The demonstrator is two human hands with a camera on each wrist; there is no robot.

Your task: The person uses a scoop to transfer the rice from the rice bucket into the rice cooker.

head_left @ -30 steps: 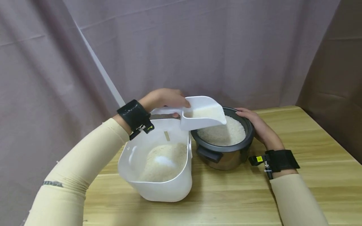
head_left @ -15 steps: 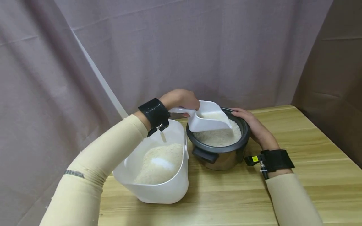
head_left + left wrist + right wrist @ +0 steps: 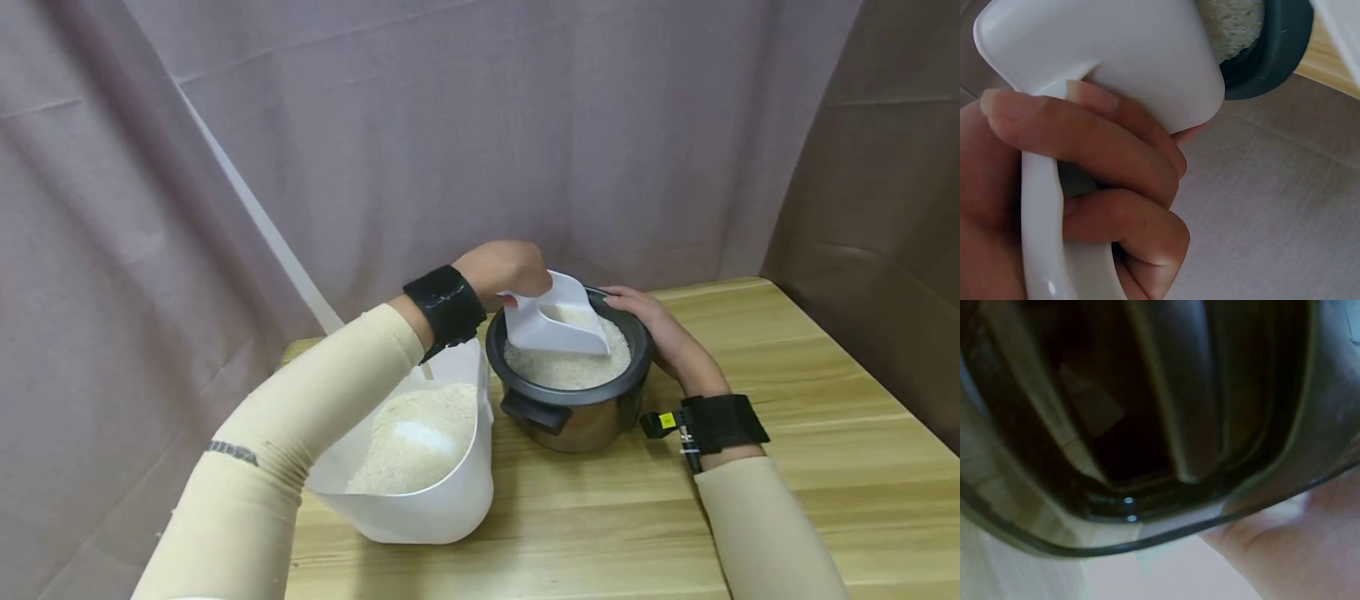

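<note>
The wooden table (image 3: 825,467) carries two vessels side by side, close enough that rice can pass between them without crossing bare wood. The bigger is a white plastic bin (image 3: 420,508), set at the person's left and holding a mound of rice. Just to its right stands the dark-rimmed rice cooker pot (image 3: 581,417), metal-sided, with a black handle facing the camera and a level bed of white rice (image 3: 562,371) inside. The right hand (image 3: 660,329) rests against the pot's far right rim, probably to steady it; the wrist view is too dark and blurred to show how its fingers lie. The left hand (image 3: 506,271) has its fingers curled round the handle of a white scoop (image 3: 558,321), tipped mouth-down over the pot's rice.
</note>
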